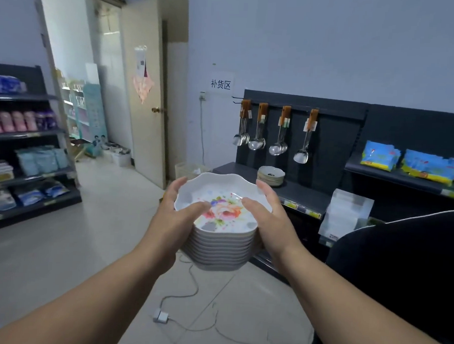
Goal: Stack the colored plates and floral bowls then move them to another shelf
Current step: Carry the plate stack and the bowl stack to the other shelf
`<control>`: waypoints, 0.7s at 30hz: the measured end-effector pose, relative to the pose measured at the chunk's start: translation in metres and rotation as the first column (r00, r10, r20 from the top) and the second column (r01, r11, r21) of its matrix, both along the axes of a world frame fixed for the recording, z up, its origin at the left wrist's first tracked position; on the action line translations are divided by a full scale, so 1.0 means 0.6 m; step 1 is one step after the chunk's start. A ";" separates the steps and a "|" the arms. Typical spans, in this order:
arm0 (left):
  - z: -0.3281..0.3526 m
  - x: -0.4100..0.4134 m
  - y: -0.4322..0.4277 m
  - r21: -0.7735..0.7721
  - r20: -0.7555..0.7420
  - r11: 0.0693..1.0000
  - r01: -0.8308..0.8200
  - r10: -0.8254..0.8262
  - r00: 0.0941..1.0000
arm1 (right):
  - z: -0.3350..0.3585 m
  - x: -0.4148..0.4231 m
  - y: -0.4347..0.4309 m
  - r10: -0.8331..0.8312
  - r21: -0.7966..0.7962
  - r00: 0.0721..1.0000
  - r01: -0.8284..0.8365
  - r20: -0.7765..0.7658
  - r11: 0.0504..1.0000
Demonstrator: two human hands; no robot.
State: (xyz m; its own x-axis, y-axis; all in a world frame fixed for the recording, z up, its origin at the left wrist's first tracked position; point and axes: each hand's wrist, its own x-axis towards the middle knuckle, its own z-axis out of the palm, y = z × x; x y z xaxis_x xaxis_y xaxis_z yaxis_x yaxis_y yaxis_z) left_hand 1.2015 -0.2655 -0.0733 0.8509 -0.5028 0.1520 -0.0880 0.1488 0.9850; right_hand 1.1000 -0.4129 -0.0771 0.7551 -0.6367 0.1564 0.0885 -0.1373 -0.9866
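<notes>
I hold a stack of several white floral bowls (220, 246) with scalloped rims in mid-air above the floor, chest high. My left hand (177, 219) grips its left side, thumb over the top bowl's rim. My right hand (267, 213) clasps the right side, thumb resting inside the top bowl near the flower print. A second, shorter stack of bowls or plates (271, 175) sits on the dark shelf (303, 195) ahead to the right, beyond my hands.
Ladles and spoons (278, 145) hang on the shelf's back panel. Blue snack bags (415, 166) lie on a higher shelf at right. A goods rack (23, 166) stands left, a door (143, 93) ahead. A cable with adapter (160, 315) trails on the floor.
</notes>
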 end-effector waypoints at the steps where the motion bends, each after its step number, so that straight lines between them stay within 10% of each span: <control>1: -0.003 0.017 -0.003 0.003 -0.006 1.000 -0.006 0.007 1.000 | -0.003 0.019 -0.004 0.009 0.000 1.000 -0.009 -0.002 1.000; 21: -0.020 0.553 -0.053 0.027 -0.014 0.998 0.065 -0.065 0.998 | -0.017 0.529 -0.033 -0.064 0.053 0.997 0.065 -0.033 0.996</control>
